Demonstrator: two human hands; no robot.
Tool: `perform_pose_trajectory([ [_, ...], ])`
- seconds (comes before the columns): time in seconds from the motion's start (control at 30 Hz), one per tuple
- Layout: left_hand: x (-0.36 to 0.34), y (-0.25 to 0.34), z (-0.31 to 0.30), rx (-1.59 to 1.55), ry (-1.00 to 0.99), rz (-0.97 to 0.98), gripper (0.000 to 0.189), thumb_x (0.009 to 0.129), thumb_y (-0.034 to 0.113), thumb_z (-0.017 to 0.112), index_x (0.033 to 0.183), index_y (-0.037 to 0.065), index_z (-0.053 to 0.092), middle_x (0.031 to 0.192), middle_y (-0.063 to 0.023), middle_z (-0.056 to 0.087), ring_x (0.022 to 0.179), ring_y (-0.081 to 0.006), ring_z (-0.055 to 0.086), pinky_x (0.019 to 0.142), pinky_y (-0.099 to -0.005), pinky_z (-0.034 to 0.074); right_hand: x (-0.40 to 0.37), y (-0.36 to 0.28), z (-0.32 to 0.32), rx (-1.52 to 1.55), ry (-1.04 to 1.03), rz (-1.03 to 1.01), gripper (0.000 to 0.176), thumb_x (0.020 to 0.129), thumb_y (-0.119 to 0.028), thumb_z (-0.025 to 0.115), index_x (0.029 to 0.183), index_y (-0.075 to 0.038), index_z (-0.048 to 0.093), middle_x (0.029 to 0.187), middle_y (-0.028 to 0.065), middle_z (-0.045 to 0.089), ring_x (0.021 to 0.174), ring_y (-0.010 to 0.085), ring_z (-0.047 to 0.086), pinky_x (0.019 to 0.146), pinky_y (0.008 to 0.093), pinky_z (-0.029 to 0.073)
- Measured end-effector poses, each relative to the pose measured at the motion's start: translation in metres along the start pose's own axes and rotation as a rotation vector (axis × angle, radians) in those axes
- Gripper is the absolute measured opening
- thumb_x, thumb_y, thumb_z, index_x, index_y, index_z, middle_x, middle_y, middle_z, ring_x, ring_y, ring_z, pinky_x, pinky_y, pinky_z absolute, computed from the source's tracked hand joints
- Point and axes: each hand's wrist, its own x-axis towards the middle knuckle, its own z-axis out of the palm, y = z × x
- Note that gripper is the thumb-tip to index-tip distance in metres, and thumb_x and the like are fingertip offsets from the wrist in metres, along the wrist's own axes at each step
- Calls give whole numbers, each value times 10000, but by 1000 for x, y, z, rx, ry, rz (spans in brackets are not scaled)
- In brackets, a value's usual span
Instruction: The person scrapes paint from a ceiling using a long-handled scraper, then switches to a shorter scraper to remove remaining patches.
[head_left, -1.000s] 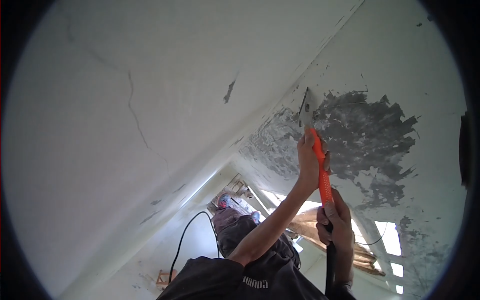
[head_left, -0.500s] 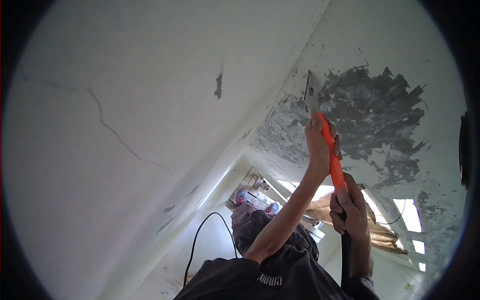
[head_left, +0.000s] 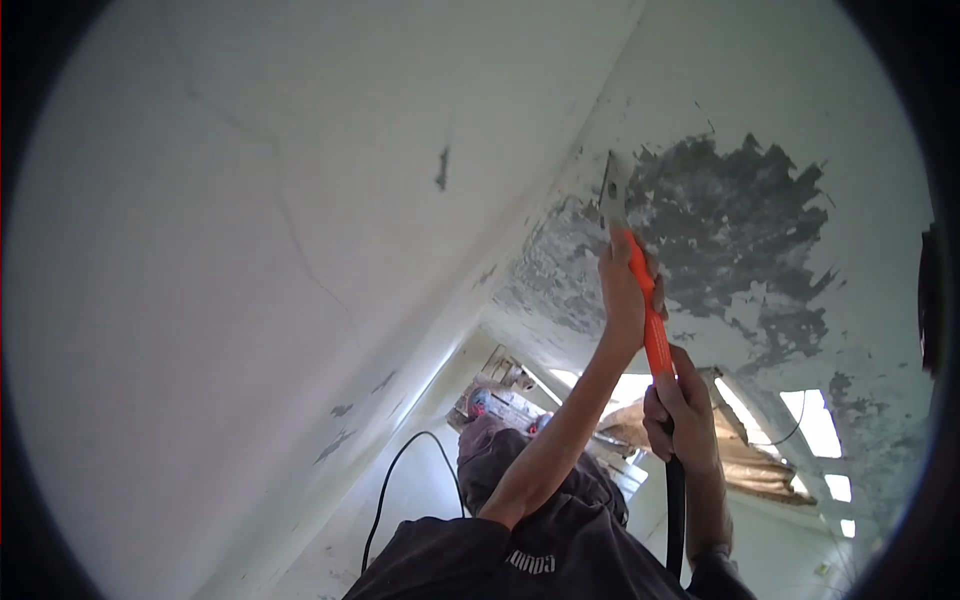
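Note:
Both my hands hold a scraper [head_left: 655, 338] with a bright orange handle and a flat metal blade [head_left: 612, 195]. My left hand [head_left: 624, 285] is wrapped round the upper part of the handle, close below the blade. Lower down, my right hand [head_left: 685, 410] grips the handle's end, where a thick black tube [head_left: 676, 510] runs down past my forearm. The blade lies at or very near the painted surface; exact contact is hard to tell. Right beside it spreads a grey patch [head_left: 730, 215] with ragged edges where the white paint is off.
A white surface [head_left: 200, 330] with a thin crack fills the left. A black cable [head_left: 385, 480] loops beside my legs. Below, my feet stand on a plank platform [head_left: 510, 400]. Bright window openings [head_left: 812, 425] and brown sheeting [head_left: 750, 470] lie at lower right.
The scraper and both hands have shifted slightly left in view, with the blade a little lower. The whole view has moved a little too. Both grips are the same.

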Motion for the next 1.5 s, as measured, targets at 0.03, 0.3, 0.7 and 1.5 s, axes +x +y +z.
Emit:
perform_pose_trajectory([
  [0.03, -2, -2, 1, 38, -15, -29, 303, 991, 409, 367, 954, 117, 441, 677, -1, 472, 383, -120, 418, 298, -274, 370, 1, -5, 3, -8, -11, -13, 454, 1036, -280, 458, 1428, -73, 362, 613, -31, 363, 343, 36, 297, 283, 209, 224],
  [0.3, 0, 6, 1, 9, -30, 0, 284, 980, 385, 370, 961, 111, 444, 672, -7, 471, 367, -121, 409, 293, -277, 377, 4, -9, 7, 80, -24, 34, 425, 1043, -227, 434, 1429, -78, 337, 625, -17, 390, 352, 41, 320, 298, 210, 254],
  [0.7, 15, 12, -12, 0, -12, 41, 276, 974, 379, 382, 991, 115, 462, 695, -17, 494, 370, -141, 428, 277, -299, 361, 20, -3, 22, 115, -16, 51, 439, 1036, -288, 454, 1437, -124, 379, 606, -30, 362, 336, 38, 286, 285, 211, 232],
  [1.5, -14, -45, 9, -500, -336, -176, 382, 1017, 494, 388, 993, 121, 466, 752, -1, 498, 470, -130, 484, 372, -270, 400, -50, 22, -48, 271, -60, -94, 594, 939, -173, 588, 1457, -140, 298, 729, 73, 511, 416, 99, 448, 349, 232, 361],
])
